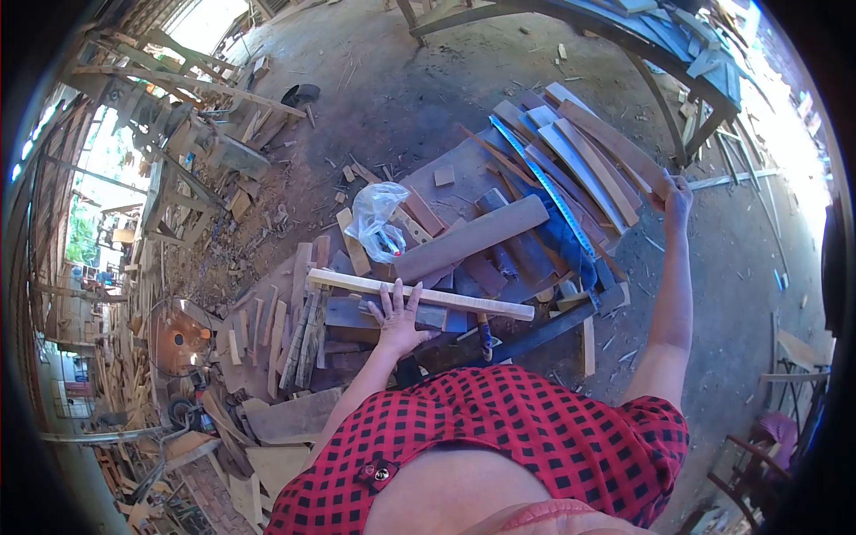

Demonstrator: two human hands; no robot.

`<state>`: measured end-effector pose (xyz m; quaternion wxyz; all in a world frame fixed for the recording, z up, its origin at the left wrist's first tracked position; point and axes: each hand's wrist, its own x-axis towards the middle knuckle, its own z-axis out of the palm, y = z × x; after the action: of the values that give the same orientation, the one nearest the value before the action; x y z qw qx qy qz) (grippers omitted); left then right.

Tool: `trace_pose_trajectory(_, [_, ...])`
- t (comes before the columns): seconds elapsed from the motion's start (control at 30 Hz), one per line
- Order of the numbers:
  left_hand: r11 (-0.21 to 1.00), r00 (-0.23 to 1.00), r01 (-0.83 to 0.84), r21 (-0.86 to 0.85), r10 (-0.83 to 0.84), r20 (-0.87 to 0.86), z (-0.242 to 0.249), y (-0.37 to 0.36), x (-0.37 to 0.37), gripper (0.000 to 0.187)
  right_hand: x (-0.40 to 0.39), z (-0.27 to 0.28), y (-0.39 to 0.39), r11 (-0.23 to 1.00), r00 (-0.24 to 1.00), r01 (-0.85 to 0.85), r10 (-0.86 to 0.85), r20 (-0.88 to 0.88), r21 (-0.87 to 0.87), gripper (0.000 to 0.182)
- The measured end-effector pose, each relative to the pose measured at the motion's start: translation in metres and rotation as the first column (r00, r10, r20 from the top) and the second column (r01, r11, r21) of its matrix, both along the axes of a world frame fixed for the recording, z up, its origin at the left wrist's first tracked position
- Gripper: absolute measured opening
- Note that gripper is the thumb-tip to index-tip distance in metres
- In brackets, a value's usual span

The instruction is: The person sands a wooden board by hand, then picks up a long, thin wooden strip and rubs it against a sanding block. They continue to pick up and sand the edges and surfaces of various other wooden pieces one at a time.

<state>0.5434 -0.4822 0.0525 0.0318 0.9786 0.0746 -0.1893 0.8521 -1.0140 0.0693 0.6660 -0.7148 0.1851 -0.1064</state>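
My left hand (399,323) lies with spread fingers on a pale squared wooden strip (477,304), which runs across the work surface in front of me. Out to the right, my right hand (675,198) is closed beside the end of a brown board (615,143); what its fingers hold, if anything, is too small to make out. Just beyond the strip lies a thick brown board (481,237). A clear plastic bag (376,212) with small things inside rests near that board's left end. Close to my body is a tool handle (484,339), partly dark.
Several planks (584,169) lie stacked at the right, beside a long blue-edged strip (544,183). Thin offcuts (276,330) cover the left side. A wooden bench (526,9) stands at the back. Scrap wood and a chair (758,455) flank me.
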Motion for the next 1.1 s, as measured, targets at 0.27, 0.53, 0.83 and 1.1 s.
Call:
trace_pose_trajectory(0.27, [0.946, 0.970, -0.085, -0.314, 0.150, 0.189, 0.017, 0.010, -0.001, 0.113, -0.070, 0.044, 0.086, 0.892, 0.993, -0.082, 0.038, 0.108, 0.445, 0.025])
trace_pose_trajectory(0.53, [0.121, 0.795, 0.125, -0.985, 0.582, 0.172, 0.064, 0.023, 0.024, 0.074, -0.135, 0.043, 0.233, 0.493, 0.794, -0.535, 0.570, 0.210, 0.686, 0.034])
trace_pose_trajectory(0.83, [-0.369, 0.488, 0.436, -0.821, 0.863, -0.129, 0.114, 0.064, -0.026, 0.033, -0.192, 0.050, 0.342, 0.175, 0.428, -0.719, 0.874, 0.231, 0.672, 0.035])
trace_pose_trajectory(1.1, [-0.296, 0.281, 0.543, -0.785, 0.946, -0.162, 0.098, 0.085, -0.113, 0.027, -0.223, 0.061, 0.390, -0.059, 0.041, -0.841, 0.984, 0.174, 0.538, 0.040])
